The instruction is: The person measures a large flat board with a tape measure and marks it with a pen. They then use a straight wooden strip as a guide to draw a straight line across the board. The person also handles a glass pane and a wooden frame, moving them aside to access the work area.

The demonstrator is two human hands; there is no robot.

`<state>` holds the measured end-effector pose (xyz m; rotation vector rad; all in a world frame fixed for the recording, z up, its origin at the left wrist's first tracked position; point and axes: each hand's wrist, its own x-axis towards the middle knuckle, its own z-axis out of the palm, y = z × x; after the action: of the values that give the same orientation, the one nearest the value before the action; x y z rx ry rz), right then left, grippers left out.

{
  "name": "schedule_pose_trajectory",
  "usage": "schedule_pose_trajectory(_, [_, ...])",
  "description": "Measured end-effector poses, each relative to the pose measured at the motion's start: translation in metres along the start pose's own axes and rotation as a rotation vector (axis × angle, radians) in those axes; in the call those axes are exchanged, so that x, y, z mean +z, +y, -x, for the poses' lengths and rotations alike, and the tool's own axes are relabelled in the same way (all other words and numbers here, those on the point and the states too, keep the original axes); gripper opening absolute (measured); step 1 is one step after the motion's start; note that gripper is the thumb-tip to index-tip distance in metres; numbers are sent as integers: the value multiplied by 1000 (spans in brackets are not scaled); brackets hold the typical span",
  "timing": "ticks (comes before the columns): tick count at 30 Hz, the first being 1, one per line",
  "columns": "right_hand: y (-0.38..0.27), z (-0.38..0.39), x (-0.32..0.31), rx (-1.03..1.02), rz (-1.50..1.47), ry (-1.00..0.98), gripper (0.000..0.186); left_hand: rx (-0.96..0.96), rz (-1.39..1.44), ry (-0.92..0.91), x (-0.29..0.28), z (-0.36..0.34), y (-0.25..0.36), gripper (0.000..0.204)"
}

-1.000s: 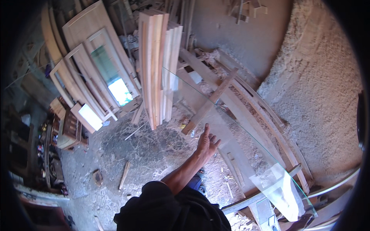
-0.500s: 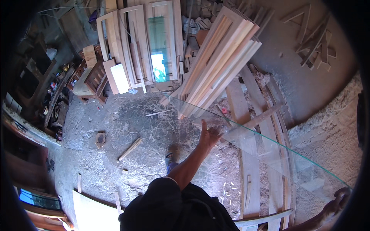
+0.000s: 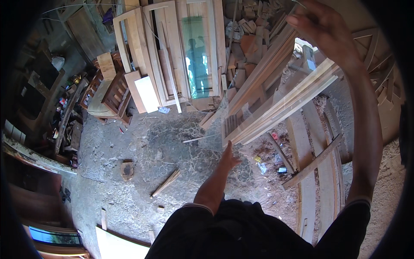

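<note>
A clear glass pane (image 3: 307,56), known mostly by its reflections, stands steeply tilted over the bundle of long wooden pieces (image 3: 284,108). High at the upper right, my right hand (image 3: 321,30) is closed on the pane's top edge, thumb and fingers bent. My left hand (image 3: 228,159) is low, close to the bottom end of the pane and the wood, with thumb and fingers spread. Whether its fingertips touch the glass I cannot tell. Much of the pane's outline is too faint to follow.
Wooden door panels and frames (image 3: 166,56) lean at the back, with a greenish glass strip (image 3: 197,56) among them. A wooden chair (image 3: 110,93) stands left. Long planks (image 3: 302,151) lie at the right. Sticks (image 3: 166,183) and a white board (image 3: 114,241) rest on the floor.
The glass pane has swung from a low slant across my right side to upright against the wood. My right hand has risen from the lower right to the top; my left hand stays low.
</note>
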<state>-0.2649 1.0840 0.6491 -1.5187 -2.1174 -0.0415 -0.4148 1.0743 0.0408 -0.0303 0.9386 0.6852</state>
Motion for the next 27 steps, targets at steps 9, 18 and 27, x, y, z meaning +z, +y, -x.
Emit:
schedule_pose_trajectory(9, [36,-177,137,-289,-12,72,25,89,-302,466,-369,83,91,86])
schedule_pose_trajectory(18, [121,-302,251,-307,-153,-140,17,302,393,991,-447,229,57,73])
schedule_pose_trajectory(27, [176,-433,343,-427,-163,-207,26,157,372,766,-371,145,93,73])
